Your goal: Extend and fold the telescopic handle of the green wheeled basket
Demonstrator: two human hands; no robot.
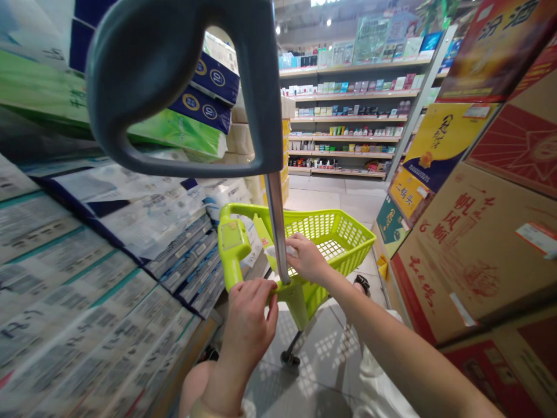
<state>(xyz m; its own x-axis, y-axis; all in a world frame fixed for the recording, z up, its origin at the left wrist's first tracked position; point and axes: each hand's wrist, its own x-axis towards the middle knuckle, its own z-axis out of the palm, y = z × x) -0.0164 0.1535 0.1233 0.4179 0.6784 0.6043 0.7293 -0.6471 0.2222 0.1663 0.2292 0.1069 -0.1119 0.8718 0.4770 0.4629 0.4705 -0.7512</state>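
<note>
one bare left hand grips the green cart at twelve o'clock, the right hand pinches a white cloth beside its metal pole, and leaning hard could set the caster rolling.

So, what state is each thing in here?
Left hand: fingers bent, on the green frame by the pole's foot.
Right hand: fingers bent, at the white piece.
White piece: against the pole, partly hidden.
Pole: fixed to the green frame.
Basket: open-topped.
Shelves: stocked.
Cartons: stacked; the nearest look closed.
Packs: wrapped, stacked.
</note>
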